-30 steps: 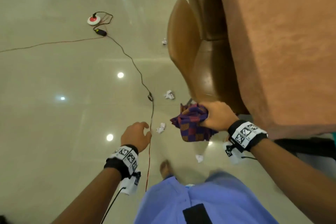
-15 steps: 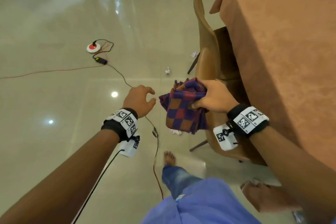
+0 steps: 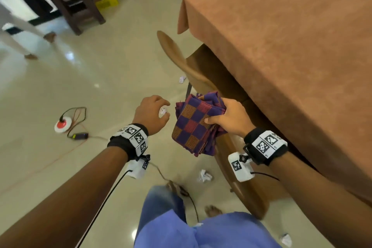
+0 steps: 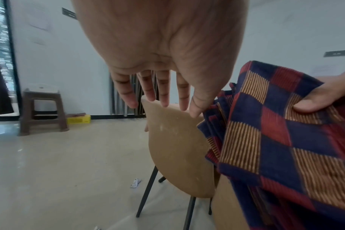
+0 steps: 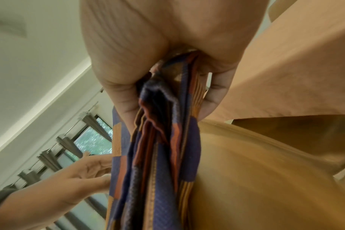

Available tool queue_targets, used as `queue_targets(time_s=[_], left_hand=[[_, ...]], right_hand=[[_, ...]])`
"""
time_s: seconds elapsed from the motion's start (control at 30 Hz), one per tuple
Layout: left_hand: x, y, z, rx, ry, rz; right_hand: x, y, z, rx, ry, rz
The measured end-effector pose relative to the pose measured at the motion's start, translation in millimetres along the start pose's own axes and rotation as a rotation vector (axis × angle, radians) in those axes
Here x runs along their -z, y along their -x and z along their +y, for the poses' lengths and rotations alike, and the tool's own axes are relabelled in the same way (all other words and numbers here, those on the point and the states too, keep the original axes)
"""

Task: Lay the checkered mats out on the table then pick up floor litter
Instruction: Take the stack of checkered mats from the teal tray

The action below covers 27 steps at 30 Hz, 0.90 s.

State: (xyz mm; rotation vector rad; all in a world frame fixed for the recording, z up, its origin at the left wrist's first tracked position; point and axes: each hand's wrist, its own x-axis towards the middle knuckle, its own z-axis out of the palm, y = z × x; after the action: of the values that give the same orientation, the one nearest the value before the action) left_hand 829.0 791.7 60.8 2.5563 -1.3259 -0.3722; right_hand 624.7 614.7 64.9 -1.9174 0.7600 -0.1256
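My right hand (image 3: 220, 116) grips a folded bundle of checkered mats (image 3: 196, 127), purple, red and orange, held in the air beside the table (image 3: 291, 50) with its orange-brown cloth. In the right wrist view the fingers (image 5: 215, 96) and thumb pinch the mats (image 5: 159, 147) at their top. My left hand (image 3: 159, 109) hovers just left of the bundle, apart from it; its fingers (image 4: 159, 96) are straight and hold nothing. Crumpled white paper litter (image 3: 205, 175) lies on the floor by my feet, with more (image 3: 181, 79) by the chair leg and at the lower right (image 3: 286, 239).
A brown chair (image 3: 177, 60) is tucked under the table, right behind the mats. A red-and-white socket (image 3: 63, 125), a black adapter (image 3: 80, 136) and cables lie on the floor at left. A brown stool (image 3: 78, 6), a yellow box (image 3: 105, 1) and another person's legs (image 3: 18, 32) are farther back.
My right hand has lifted the mats from near the floor up to beside the table. The left hand rose with it and came close to the bundle. The view tilted up.
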Motion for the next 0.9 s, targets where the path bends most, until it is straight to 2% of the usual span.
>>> queue_targets(time_s=[0.13,0.23,0.37,0.47,0.57,0.63,0.7,0.77,0.83,0.9], left_hand=[[15,-88,-15,-0.165,-0.072,-0.024],[24,-151,-19,-0.348,-0.173,-0.079],[26,-204,-19,-0.523,-0.251,-0.181],[25,-233,-12,-0.616,-0.311,-0.299],[22,-266,6,-0.720,-0.329,-0.516],[22,-288,17,-0.736,-0.375,-0.653],[22,-310,32,-0.726,-0.439,-0.848],[19,-332,53,-0.739,-0.523,-0.988],[14,-354,79,-0.752,-0.554,-1.029],[4,-380,110,-0.815,-0.551,-0.952]], right_hand=[[7,-41,-13,-0.045,-0.072,0.116],[13,-74,-26,-0.092,-0.103,0.224],[25,-98,-43,-0.145,-0.063,0.344],[41,-109,-52,-0.190,-0.047,0.335],[67,-116,-46,-0.203,-0.085,0.314],[88,-122,-40,-0.216,-0.116,0.323],[116,-129,-26,-0.232,-0.120,0.381],[149,-139,-7,-0.284,-0.089,0.458],[184,-147,12,-0.369,-0.032,0.546],[215,-153,30,-0.421,-0.036,0.658]])
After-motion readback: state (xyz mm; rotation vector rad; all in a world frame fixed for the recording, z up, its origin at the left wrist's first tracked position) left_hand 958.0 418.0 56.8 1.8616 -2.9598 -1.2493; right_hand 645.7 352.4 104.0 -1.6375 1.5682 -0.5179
